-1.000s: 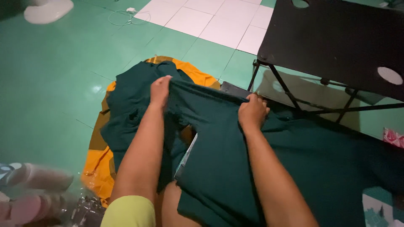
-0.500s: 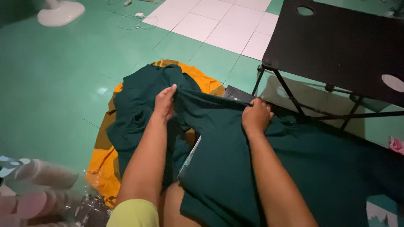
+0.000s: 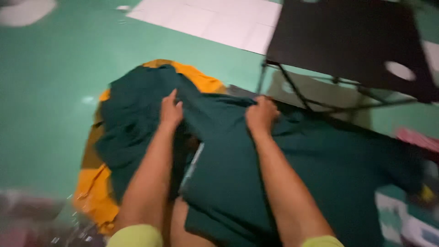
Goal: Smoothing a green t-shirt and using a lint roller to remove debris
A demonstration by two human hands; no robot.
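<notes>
Green tiled floor (image 3: 55, 114) underneath | black folding table (image 3: 347, 41) standing at upper right | dark green garment (image 3: 238, 183) spread over the lap and an orange cloth (image 3: 93, 196) | left hand (image 3: 171, 112) clamped on the garment's top edge | right hand (image 3: 260, 115) fisted tight on the same edge, just beside.
</notes>
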